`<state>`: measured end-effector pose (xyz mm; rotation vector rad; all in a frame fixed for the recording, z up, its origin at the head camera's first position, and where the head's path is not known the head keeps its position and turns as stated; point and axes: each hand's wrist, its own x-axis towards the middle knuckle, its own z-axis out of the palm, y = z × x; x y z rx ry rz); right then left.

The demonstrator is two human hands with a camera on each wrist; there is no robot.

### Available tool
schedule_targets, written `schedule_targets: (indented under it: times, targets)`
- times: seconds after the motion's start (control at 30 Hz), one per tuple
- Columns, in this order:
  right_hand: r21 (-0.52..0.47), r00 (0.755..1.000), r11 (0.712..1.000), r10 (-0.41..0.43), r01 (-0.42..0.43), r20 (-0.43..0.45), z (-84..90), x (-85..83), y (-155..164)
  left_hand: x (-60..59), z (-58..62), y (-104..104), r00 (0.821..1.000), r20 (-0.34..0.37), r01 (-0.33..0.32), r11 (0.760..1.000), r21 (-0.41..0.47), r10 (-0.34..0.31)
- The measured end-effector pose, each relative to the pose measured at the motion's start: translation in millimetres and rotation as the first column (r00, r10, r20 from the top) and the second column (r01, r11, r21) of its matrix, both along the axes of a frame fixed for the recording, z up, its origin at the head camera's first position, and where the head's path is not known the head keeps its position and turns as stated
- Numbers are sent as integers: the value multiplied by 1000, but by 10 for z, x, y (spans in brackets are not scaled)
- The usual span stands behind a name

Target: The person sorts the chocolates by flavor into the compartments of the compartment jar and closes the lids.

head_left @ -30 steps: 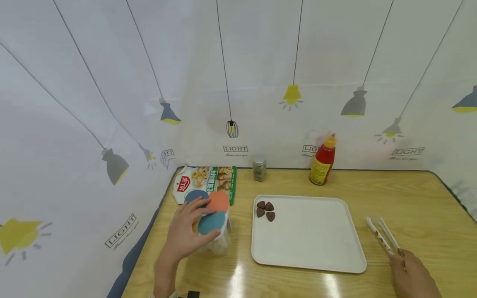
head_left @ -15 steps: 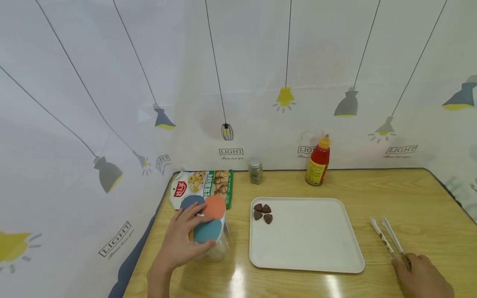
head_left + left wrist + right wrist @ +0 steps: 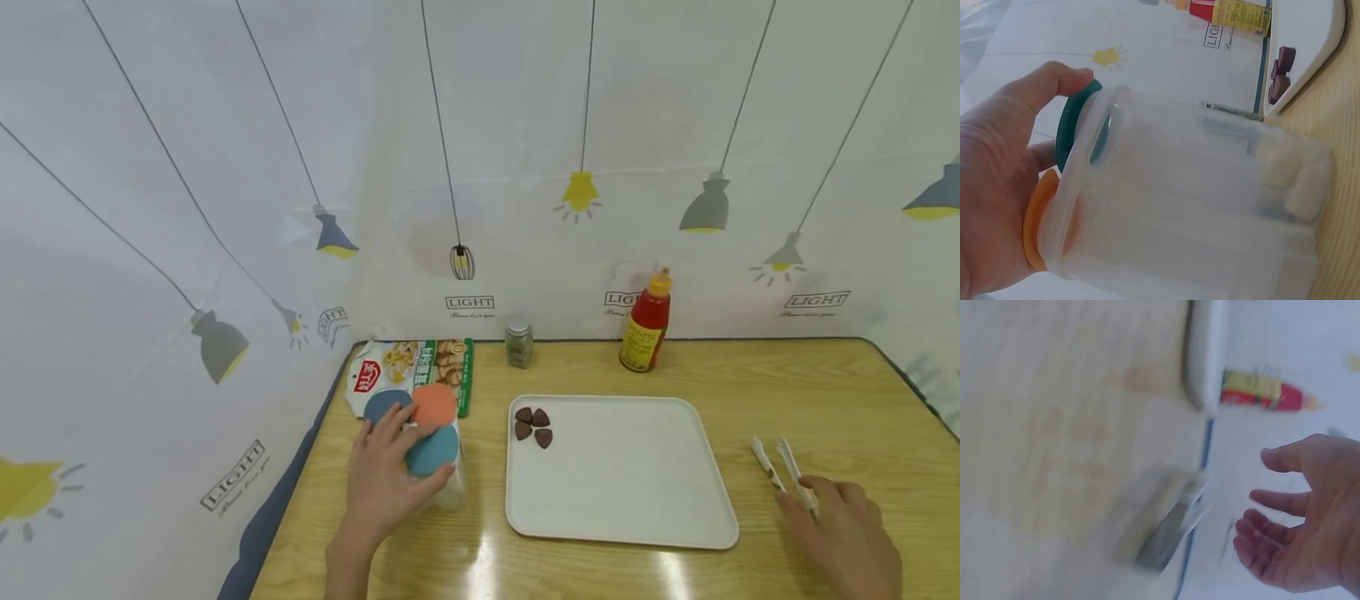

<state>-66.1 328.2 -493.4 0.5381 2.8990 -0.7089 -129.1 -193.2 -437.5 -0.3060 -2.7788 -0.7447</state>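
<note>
My left hand (image 3: 386, 483) grips the clear tub (image 3: 1197, 212) near the table's left side; pale lumps sit inside. My right hand (image 3: 843, 525), fingers spread, hovers over the tongs (image 3: 783, 471). The tray (image 3: 637, 500) holds three brown pieces (image 3: 532, 425).

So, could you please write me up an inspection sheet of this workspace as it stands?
Surface: wooden table, glossy, with light glare near the front edge.
Job's things: clear container with round blue and orange lids; white tongs lying on the table at right.
Clutter: white tray with three brown pieces; red sauce bottle; small spice jar; food packet.
Grippers: left hand grips the container from above; right hand rests at the tongs' near end, grip unclear.
Cables: nothing seen.
Surroundings: white cloth backdrop printed with lamps.
</note>
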Motion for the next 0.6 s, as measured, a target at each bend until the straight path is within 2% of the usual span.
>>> schedule_targets:
  times: [0.03, 0.1, 0.17, 0.23, 0.27, 0.33, 0.43, 0.5, 0.53, 0.6]
  targets:
    - [-19, 997, 999, 35, -36, -75, 55, -7, -99, 8, -1, 26, 1000, 2, -16, 1000, -7, 16]
    - [-53, 968, 993, 87, -102, -234, 161, -26, -351, 20, -2, 89, 999, 6, -48, 998, -34, 48]
    - [-61, 909, 986, 116, -153, -399, 235, -40, -657, 30, -5, 165, 997, 5, -76, 995, -61, 76]
    - [-68, 853, 977, 143, -203, -502, 302, -74, -970, 37, -2, 255, 995, 1, -102, 992, -80, 103]
    - [-77, 832, 970, 155, -230, -532, 323, -101, -1122, 41, 0, 301, 993, -3, -115, 990, -85, 115]
    - [-110, 823, 953, 181, -282, -539, 353, -150, -1419, 53, -3, 390, 990, -12, -140, 985, -101, 139]
    - [-219, 852, 916, 197, -337, -484, 355, -224, -1833, 78, -12, 511, 986, -35, -167, 982, -84, 165]
    - [-279, 862, 887, 214, -369, -459, 338, -276, -2083, 91, -22, 572, 982, -62, -185, 981, -62, 181]
    - [-292, 854, 872, 229, -393, -467, 326, -303, -2196, 96, -20, 597, 979, -76, -192, 980, -43, 189]
    - [-292, 823, 848, 255, -443, -508, 301, -361, -2406, 100, -27, 631, 972, -111, -213, 977, -26, 209]
